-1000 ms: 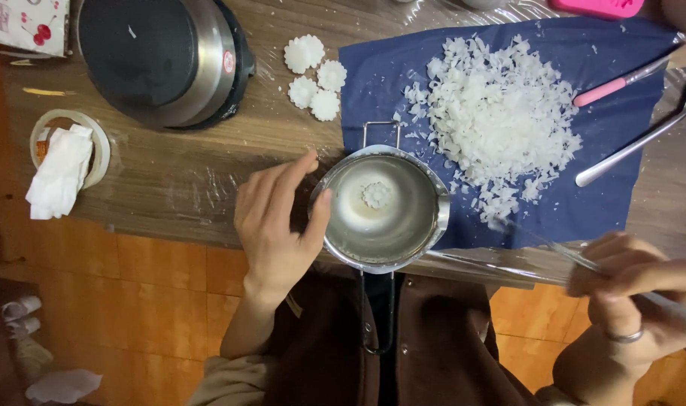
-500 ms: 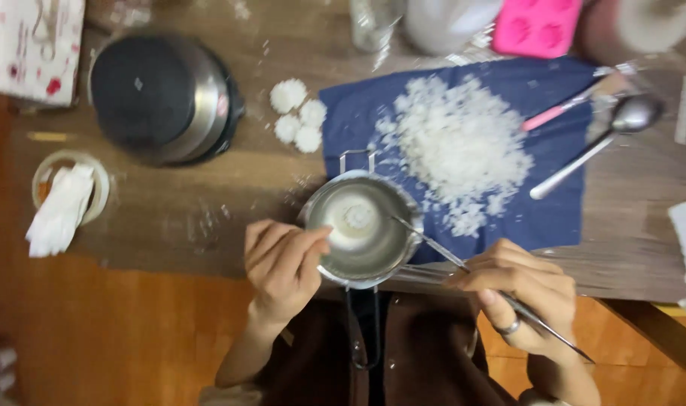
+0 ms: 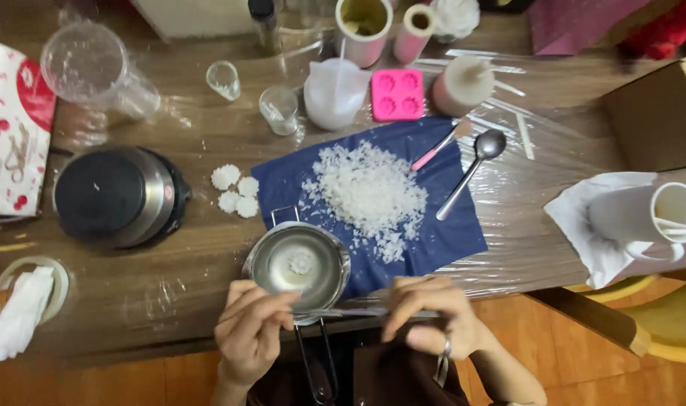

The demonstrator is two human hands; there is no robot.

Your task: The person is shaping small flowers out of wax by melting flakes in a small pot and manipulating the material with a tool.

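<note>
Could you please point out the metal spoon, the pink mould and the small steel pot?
metal spoon (image 3: 490, 143): head view, on its bowl.
pink mould (image 3: 397, 95): head view, on its centre.
small steel pot (image 3: 262, 265): head view, on its left inner wall.

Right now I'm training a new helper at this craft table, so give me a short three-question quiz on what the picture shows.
1. True or false: the small metal pot is heaped full of white flakes.
2. What does the pile of white flakes lie on? A) blue cloth B) pink mould C) white napkin
3. What do the left hand and right hand hold between them?

Key: 1. False; one small white lump lies inside. 2. A. 3. A thin metal tool, level over the pot's near rim.
</note>
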